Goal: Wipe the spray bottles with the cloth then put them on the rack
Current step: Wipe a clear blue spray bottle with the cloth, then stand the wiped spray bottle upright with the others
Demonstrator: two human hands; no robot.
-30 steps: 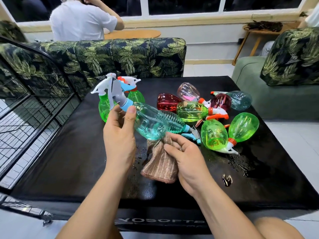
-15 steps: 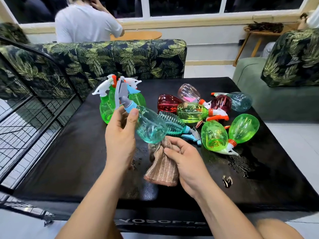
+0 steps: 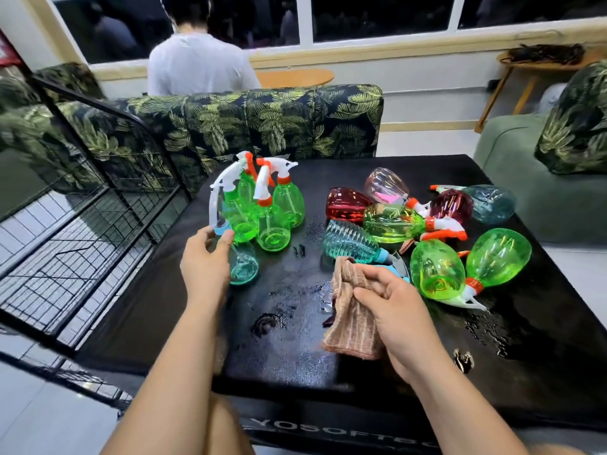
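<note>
Left grip (image 3: 205,257) clamped on teal bottle (image 3: 243,267) neck, bottle upright over counter (image 3: 147,316). Right grip (image 3: 391,310) clamped on cloth (image 3: 353,326). Green bottles (image 3: 272,224) upright just beyond left grip. Contents cannot be told.

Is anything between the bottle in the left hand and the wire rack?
Nothing visible. Only bare table lies between the teal bottle, held by the left hand, and the rack; green bottles stand behind it.
</note>
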